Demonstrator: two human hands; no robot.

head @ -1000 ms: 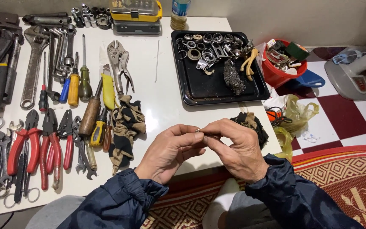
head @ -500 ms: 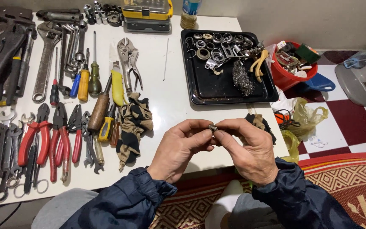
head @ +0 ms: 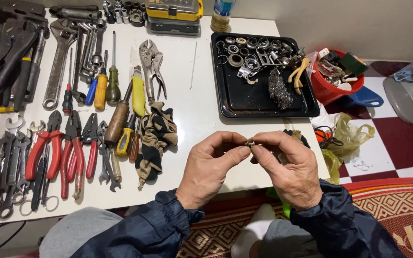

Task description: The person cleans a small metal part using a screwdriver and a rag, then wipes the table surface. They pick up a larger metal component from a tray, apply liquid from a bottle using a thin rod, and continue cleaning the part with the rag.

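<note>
A small metal ring-shaped part [head: 250,143] is being pinched between the closed fingertips of the left hand [head: 211,167] and right hand [head: 290,167], both equally near, held just above the front edge of the white worktop [head: 192,110], its long axis not discernible.

left hand [head: 211,165] + right hand [head: 290,167] | pinch small metal part [head: 250,143] (fingertips) | above white table [head: 192,114]

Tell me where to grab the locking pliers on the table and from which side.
Grip the locking pliers around the two long handles, coming from above. They lie flat, jaws toward the table's far edge, and the handles end beside the patterned rag, with bare tabletop on their right.
</note>
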